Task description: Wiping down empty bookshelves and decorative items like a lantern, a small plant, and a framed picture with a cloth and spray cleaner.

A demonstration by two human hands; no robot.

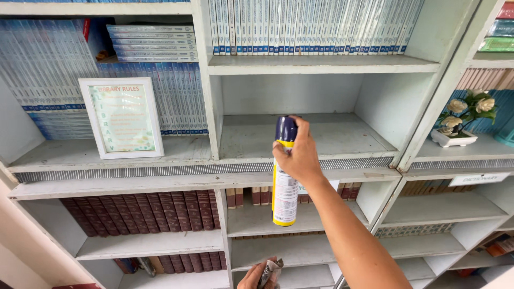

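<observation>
Right grip (300,155) around upright spray can (284,176)

Yellow and white spray can (285,184) with dark blue cap. Grey crumpled cloth (269,272). White, dusty grey shelves (316,65). Rows of light blue and white books (313,25); dark maroon books (144,211) below. White picture frame (121,118) around pale green sheet. Cream flowers (467,111) in white pot.
</observation>
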